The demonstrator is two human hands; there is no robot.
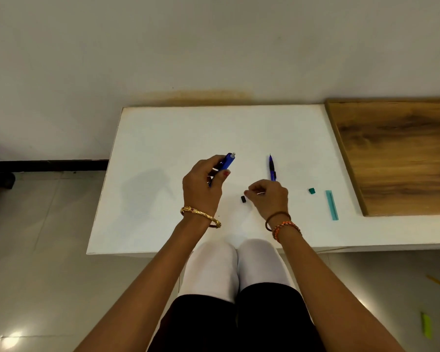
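My left hand [203, 184] grips a blue mechanical pencil [228, 161] above the white table [163, 138], with the pencil's white-tipped end pointing up and to the right. My right hand [269, 196] hovers low over the table with fingers curled. Its thumb and forefinger pinch something thin and pale that is too small to identify. A second blue pencil [272, 166] lies on the table just beyond that hand, tip pointing away, its near end hidden by the knuckles. A small black piece [243, 199] lies on the table just left of my right fingertips.
A small teal cap [312, 191] and a long teal case [332, 205] lie on the table to the right. A wooden board [396, 153] covers the far right. My knees [236, 265] are against the table's front edge. A yellow pencil [438, 282] and a green object [426, 325] lie on the floor.
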